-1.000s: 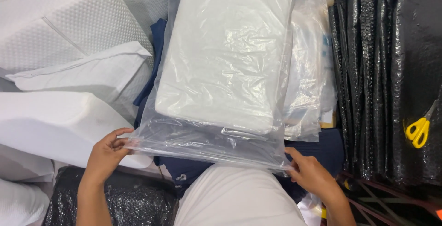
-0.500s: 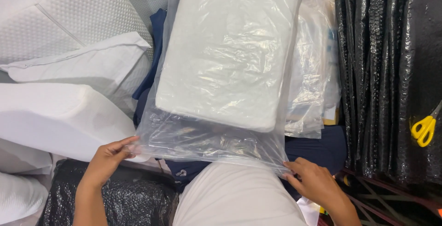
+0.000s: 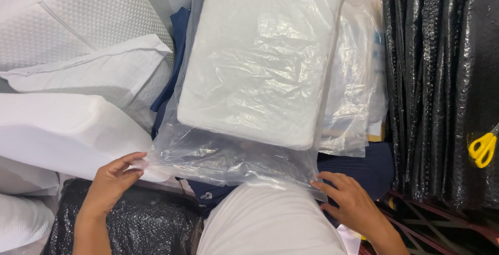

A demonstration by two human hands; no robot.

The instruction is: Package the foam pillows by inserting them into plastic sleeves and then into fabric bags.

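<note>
The left hand (image 3: 112, 179) is pinching the near left corner of the clear bag (image 3: 228, 156), with thumb and fingers (image 3: 130, 159) pressed together on the film. The right hand (image 3: 353, 205) is holding the near right corner, its fingers (image 3: 325, 185) lying fairly flat and slightly spread along the edge; whether the thumb is gripping from below, I cannot tell. Between the two hands the open end of the bag is lying slack and wrinkled, with nothing inside that stretch.

The white pad (image 3: 265, 57) is sitting wholly inside the bag, pushed toward the far end, so the filling looks done. The mouth appears to be unsealed and unfolded, which seems to be what is left. The bagged pad is resting on a pile of dark blue cloth (image 3: 374, 166), just in front of the person's white-clad lap (image 3: 270, 224).

To the left, white pillows (image 3: 67, 130) are stacking up, one with a dotted cover (image 3: 62, 21). More loose clear bags (image 3: 353, 89) are lying to the right of the pad. Further right, black bubble wrap (image 3: 442, 89) is standing in folds, with yellow scissors (image 3: 483, 148) on it. Another piece of black wrap (image 3: 135, 224) is lying under the left wrist.
</note>
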